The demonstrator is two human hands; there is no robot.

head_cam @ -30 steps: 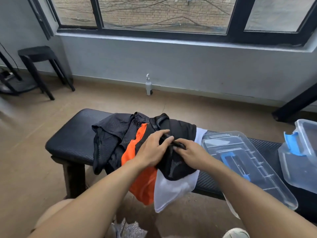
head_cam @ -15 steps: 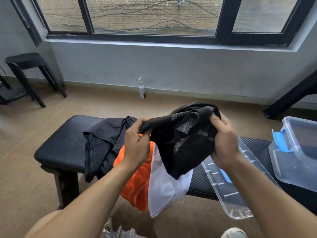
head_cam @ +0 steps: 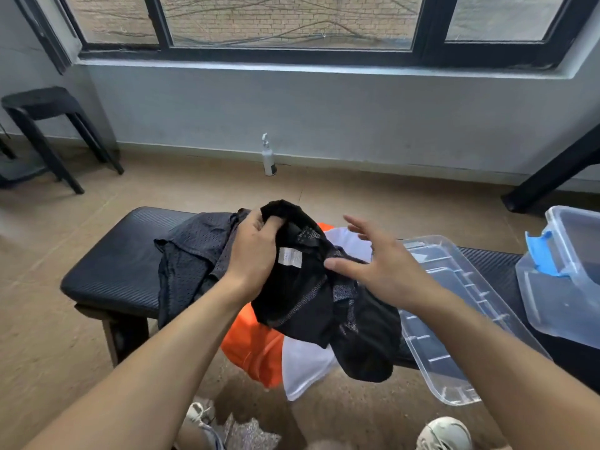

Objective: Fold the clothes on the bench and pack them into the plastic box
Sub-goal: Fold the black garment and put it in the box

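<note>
My left hand (head_cam: 255,251) grips the top of a black mesh garment (head_cam: 311,306) with a white label, held bunched above the black padded bench (head_cam: 110,254). My right hand (head_cam: 380,264) hovers open just right of it, fingers spread, thumb touching the fabric. Under it lie an orange garment (head_cam: 253,349) and a white garment (head_cam: 305,368), both hanging over the bench's front edge. A dark grey mesh garment (head_cam: 191,251) lies crumpled to the left. The clear plastic box (head_cam: 565,287) with blue latches stands at the bench's right end.
The box's clear lid (head_cam: 454,319) lies on the bench right of the clothes, jutting over the front edge. A black stool (head_cam: 42,125) stands far left. A white spray bottle (head_cam: 268,157) sits by the wall. My shoes (head_cam: 444,433) show at the bottom.
My right hand let go of the black garment and opened. My left hand kept its grip, and the garment dropped lower over the pile.
</note>
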